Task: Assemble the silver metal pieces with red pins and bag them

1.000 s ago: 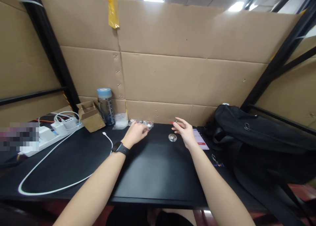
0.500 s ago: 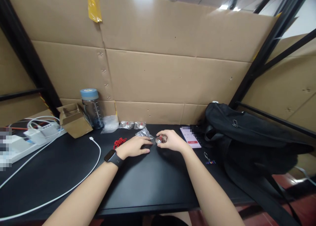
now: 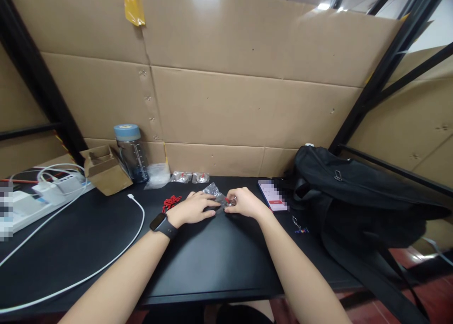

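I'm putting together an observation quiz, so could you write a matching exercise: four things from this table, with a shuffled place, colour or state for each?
1. Water bottle
2. Backpack
3. Cord
4. Plastic bag

A. Red, bunched up
B. Topped by a blue lid
C. Clear, close to the left hand and right hand
D. Black, at the right

Pairs: 1-B, 2-D, 3-A, 4-C

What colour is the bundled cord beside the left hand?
The cord is red; it shows best in the head view.
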Available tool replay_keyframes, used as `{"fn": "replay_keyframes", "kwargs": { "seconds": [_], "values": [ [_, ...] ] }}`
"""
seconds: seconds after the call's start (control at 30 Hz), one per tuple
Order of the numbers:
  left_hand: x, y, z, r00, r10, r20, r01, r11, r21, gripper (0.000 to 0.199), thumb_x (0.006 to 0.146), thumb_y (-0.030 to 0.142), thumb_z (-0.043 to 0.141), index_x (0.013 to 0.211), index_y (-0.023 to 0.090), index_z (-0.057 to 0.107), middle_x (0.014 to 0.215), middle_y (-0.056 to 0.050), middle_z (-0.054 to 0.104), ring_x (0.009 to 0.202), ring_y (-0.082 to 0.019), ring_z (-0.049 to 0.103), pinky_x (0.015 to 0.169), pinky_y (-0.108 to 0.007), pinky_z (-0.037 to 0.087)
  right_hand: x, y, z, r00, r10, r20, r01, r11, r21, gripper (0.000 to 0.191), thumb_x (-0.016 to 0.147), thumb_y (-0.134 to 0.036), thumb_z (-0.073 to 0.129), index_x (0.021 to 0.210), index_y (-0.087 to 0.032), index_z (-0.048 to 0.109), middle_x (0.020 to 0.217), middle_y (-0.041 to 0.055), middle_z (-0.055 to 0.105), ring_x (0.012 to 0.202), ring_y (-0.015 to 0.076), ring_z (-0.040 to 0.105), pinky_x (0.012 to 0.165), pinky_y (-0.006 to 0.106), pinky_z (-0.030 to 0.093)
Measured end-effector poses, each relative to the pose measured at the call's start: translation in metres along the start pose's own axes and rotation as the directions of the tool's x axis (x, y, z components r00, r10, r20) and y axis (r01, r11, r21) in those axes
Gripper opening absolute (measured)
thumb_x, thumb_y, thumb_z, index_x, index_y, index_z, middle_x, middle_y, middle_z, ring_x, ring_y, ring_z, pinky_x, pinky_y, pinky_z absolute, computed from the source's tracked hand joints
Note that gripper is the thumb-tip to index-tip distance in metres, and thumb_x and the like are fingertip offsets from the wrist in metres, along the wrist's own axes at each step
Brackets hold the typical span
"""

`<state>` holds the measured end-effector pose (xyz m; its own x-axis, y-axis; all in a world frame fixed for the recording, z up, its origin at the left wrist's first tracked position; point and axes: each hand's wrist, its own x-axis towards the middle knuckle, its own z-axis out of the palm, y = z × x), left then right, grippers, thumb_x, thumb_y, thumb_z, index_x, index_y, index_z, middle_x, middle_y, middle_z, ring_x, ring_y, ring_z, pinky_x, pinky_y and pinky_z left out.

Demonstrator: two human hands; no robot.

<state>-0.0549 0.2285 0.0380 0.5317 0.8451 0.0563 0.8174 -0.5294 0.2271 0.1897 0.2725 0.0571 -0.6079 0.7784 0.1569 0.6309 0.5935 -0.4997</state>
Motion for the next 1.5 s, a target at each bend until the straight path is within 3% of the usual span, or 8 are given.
{"fn": "replay_keyframes", "kwargs": {
  "seconds": [0.2, 0.37, 0.5, 0.77, 0.9, 1.23, 1.37, 1.5],
  "values": [
    [0.000, 0.004, -0.004, 0.998, 0.050, -0.044, -0.054, 0.995, -0.079, 0.042, 0.094, 0.044, 0.057, 0.134, 0.039, 0.061, 0.144, -0.002, 0.059, 0.133, -0.027, 0.051, 0.108, -0.042, 0.035, 0.003, 0.000, 0.003, 0.999, 0.014, -0.048, -0.013, 1.000, 0.017, 0.031, 0.065, -0.038, 0.086, 0.085, -0.019, 0.072, 0.075, 0.0002, 0.070, 0.065, 0.0135, 0.060, 0.061, 0.023, 0.040],
    [0.000, 0.000, -0.004, 0.993, 0.113, -0.038, -0.116, 0.988, -0.103, 0.037, 0.092, 0.043, 0.059, 0.128, 0.041, 0.066, 0.145, 0.001, 0.057, 0.131, -0.026, 0.055, 0.109, -0.038, 0.038, 0.007, 0.007, 0.007, 0.998, 0.009, -0.059, -0.007, 0.999, 0.036, 0.032, 0.064, -0.042, 0.088, 0.079, -0.018, 0.073, 0.067, -0.0003, 0.069, 0.062, 0.0135, 0.059, 0.060, 0.023, 0.040],
    [-0.001, -0.002, -0.004, 0.992, 0.123, -0.016, -0.124, 0.989, -0.086, 0.041, 0.090, 0.043, 0.061, 0.131, 0.044, 0.063, 0.150, 0.002, 0.052, 0.134, -0.027, 0.053, 0.111, -0.041, 0.037, 0.009, 0.011, 0.008, 0.998, -0.045, -0.041, 0.047, 0.998, 0.044, 0.030, 0.063, -0.036, 0.090, 0.083, -0.018, 0.078, 0.076, 0.0031, 0.072, 0.067, 0.0153, 0.063, 0.062, 0.024, 0.043],
    [-0.003, 0.001, -0.009, 0.991, 0.132, 0.005, -0.131, 0.987, -0.095, 0.041, 0.086, 0.039, 0.067, 0.126, 0.045, 0.067, 0.151, 0.002, 0.051, 0.134, -0.028, 0.054, 0.113, -0.043, 0.036, 0.003, 0.011, 0.001, 0.982, -0.171, 0.076, 0.161, 0.979, 0.126, 0.025, 0.077, -0.021, 0.077, 0.102, -0.022, 0.080, 0.100, 0.0067, 0.074, 0.084, 0.0182, 0.070, 0.075, 0.025, 0.051],
    [-0.005, 0.001, -0.012, 0.988, 0.155, 0.012, -0.153, 0.983, -0.105, 0.040, 0.085, 0.037, 0.067, 0.124, 0.046, 0.069, 0.150, 0.005, 0.051, 0.130, -0.028, 0.058, 0.112, -0.040, 0.039, 0.003, 0.012, -0.003, 0.972, -0.201, 0.120, 0.185, 0.974, 0.129, 0.025, 0.078, -0.019, 0.076, 0.102, -0.025, 0.080, 0.100, 0.0052, 0.074, 0.083, 0.0174, 0.069, 0.075, 0.025, 0.051],
    [-0.004, 0.004, -0.007, 0.993, 0.114, 0.029, -0.112, 0.990, -0.082, 0.038, 0.087, 0.036, 0.063, 0.125, 0.043, 0.069, 0.154, 0.001, 0.047, 0.135, -0.030, 0.052, 0.113, -0.046, 0.037, 0.020, 0.009, 0.035, 0.989, -0.103, -0.103, 0.113, 0.989, 0.093, 0.020, 0.070, -0.021, 0.085, 0.085, -0.018, 0.073, 0.079, 0.0011, 0.068, 0.068, 0.0140, 0.064, 0.065, 0.023, 0.046],
    [-0.003, 0.001, -0.005, 0.991, 0.126, 0.045, -0.122, 0.989, -0.085, 0.040, 0.088, 0.028, 0.061, 0.124, 0.043, 0.068, 0.157, 0.000, 0.044, 0.146, -0.030, 0.038, 0.114, -0.049, 0.034, 0.025, 0.005, 0.038, 0.970, -0.074, -0.231, 0.043, 0.990, -0.136, 0.035, 0.062, -0.032, 0.092, 0.081, -0.020, 0.065, 0.083, -0.0004, 0.064, 0.073, 0.0149, 0.060, 0.063, 0.024, 0.038],
    [-0.003, -0.001, -0.004, 0.994, 0.102, 0.027, -0.101, 0.993, -0.053, 0.044, 0.087, 0.023, 0.060, 0.124, 0.046, 0.068, 0.159, 0.002, 0.039, 0.148, -0.032, 0.032, 0.115, -0.055, 0.029, 0.028, 0.001, 0.036, 0.948, -0.097, -0.302, -0.018, 0.935, -0.355, 0.045, 0.060, -0.046, 0.092, 0.080, -0.021, 0.061, 0.088, 0.0006, 0.063, 0.083, 0.0186, 0.059, 0.069, 0.027, 0.034]
  ]
}}
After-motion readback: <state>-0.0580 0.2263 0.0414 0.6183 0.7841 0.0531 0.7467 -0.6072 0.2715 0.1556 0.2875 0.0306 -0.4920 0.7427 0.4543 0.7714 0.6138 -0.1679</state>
